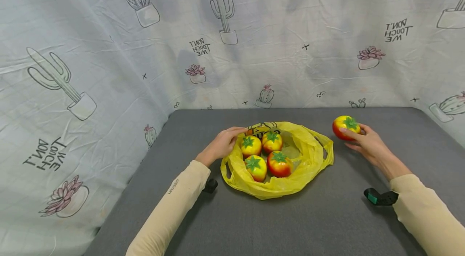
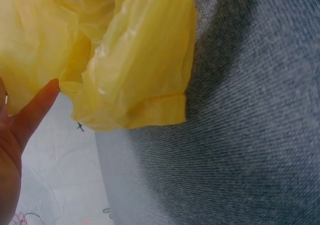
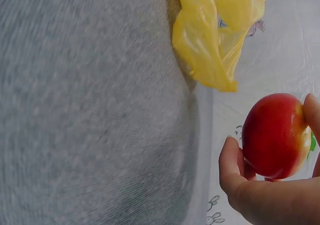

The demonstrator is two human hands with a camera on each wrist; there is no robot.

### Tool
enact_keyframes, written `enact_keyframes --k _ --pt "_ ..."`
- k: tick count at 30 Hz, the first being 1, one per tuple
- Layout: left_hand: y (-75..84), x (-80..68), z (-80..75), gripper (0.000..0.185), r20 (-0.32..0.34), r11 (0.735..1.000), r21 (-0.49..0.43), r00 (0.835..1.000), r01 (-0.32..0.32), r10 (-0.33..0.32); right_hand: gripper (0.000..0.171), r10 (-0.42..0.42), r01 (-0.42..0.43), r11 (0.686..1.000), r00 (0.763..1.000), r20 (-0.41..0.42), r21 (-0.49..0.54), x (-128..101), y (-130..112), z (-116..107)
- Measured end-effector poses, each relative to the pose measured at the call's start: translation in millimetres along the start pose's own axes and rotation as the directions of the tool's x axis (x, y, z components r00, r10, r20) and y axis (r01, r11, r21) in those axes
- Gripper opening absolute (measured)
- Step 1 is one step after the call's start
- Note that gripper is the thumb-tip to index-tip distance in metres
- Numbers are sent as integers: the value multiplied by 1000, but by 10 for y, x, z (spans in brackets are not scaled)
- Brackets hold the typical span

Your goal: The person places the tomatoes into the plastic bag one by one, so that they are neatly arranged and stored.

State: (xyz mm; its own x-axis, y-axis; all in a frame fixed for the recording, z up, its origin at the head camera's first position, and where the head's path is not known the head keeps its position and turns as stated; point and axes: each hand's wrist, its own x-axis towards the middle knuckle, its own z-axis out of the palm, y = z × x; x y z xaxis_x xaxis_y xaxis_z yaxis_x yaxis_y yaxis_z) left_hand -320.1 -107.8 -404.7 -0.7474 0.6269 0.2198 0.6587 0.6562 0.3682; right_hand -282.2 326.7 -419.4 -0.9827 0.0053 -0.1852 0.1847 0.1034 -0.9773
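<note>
A yellow plastic bag (image 1: 308, 155) lies open on the grey table (image 1: 254, 223), with several red-and-yellow toy tomatoes (image 1: 279, 163) inside it. My left hand (image 1: 222, 144) grips the bag's far left edge; in the left wrist view my finger (image 2: 35, 110) touches the yellow bag (image 2: 135, 60). To the right of the bag, my right hand (image 1: 363, 141) holds another tomato (image 1: 345, 126) just above the table. The right wrist view shows that tomato (image 3: 275, 135) between thumb and fingers, with the bag's edge (image 3: 210, 40) beyond it.
A cactus-print cloth (image 1: 109, 54) hangs behind and to the left of the table. Wrist camera mounts show by the left sleeve (image 1: 210, 185) and the right sleeve (image 1: 379, 197). Bare grey surface lies in front of the bag.
</note>
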Motion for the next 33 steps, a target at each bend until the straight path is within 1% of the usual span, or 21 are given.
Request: enact_keyframes --k 6,10,14,27,33 --pt "2 2 -4 46 -3 1000 -1 1000 -2 2 97 -48 49 999 999 25 -13 -15 -60 89" --pt "13 4 -12 45 -3 1000 -2 1000 -5 5 96 -69 69 998 996 55 -2 -26 -111 154" --pt "16 7 -13 45 -2 1000 1 1000 -3 3 96 -73 71 997 993 89 28 -46 -165 229" --pt "23 6 -25 46 12 1000 -5 1000 12 -12 95 -78 80 997 986 150 -11 -118 -266 393" --pt "25 -6 -22 47 3 1000 -3 1000 4 -4 93 -86 92 995 982 167 -25 -133 -274 467"
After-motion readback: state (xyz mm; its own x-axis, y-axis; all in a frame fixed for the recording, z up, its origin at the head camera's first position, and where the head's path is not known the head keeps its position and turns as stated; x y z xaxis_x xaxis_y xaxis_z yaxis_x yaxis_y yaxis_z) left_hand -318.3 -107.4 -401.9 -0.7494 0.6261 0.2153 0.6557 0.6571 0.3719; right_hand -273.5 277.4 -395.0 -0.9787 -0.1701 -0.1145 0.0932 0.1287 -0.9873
